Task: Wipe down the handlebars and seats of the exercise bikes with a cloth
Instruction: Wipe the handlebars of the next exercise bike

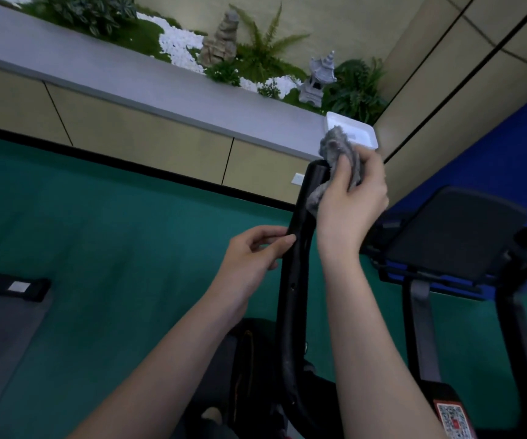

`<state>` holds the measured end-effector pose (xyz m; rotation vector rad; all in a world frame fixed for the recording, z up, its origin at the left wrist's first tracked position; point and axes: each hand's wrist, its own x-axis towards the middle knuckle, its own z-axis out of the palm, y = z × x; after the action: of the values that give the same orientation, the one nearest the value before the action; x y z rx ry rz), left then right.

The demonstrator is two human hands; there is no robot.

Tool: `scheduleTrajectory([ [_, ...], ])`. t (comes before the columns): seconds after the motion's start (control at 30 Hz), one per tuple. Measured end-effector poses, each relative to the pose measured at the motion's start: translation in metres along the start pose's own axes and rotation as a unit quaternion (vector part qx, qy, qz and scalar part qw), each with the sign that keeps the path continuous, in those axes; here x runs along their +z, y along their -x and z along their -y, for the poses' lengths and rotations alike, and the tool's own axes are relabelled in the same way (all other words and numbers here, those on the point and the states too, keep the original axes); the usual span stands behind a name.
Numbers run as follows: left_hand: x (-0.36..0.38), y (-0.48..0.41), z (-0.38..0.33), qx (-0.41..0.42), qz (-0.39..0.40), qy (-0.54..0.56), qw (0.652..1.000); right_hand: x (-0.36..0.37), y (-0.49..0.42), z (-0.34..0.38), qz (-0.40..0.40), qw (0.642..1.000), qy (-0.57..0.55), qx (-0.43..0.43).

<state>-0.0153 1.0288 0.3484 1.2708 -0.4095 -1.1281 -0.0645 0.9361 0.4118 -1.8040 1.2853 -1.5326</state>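
- Cloth [340, 147]: grey fabric, fluffy pile, crumpled.
- Handlebar [291, 299]: black and matt, with a rubber- or foam-like skin, faintly scuffed.
- Console panel [455, 229]: dark plastic, matt, smooth.
- Tray [365, 134]: white plastic, slight gloss.
- Ledge [129, 80]: grey top, smooth, matt.
- Cabinet fronts [145, 137]: beige, laminate look, flat finish.
- Floor [113, 248]: green, matt, even.
- Lantern ornament [317, 77]: grey, rough stone look.
- Pebbles [176, 45]: white, coarse.

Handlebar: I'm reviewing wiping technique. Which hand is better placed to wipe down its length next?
Right, probably. The right hand grips the cloth at the top end of the handlebar. The left hand holds the bar lower down without a cloth, so it looks better suited to steadying.
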Motion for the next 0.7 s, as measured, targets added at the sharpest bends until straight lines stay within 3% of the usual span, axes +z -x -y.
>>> scheduleTrajectory([
  [0.3, -0.001, -0.002, 0.0, 0.021, -0.003, -0.02, 1.0, -0.002, 0.006, -0.028, 0.111, 0.977, -0.058, 0.17],
  [0.7, 0.003, -0.002, -0.001, 0.078, 0.034, -0.018, 0.996, -0.028, 0.041, -0.033, 0.234, 0.951, -0.053, 0.196],
])
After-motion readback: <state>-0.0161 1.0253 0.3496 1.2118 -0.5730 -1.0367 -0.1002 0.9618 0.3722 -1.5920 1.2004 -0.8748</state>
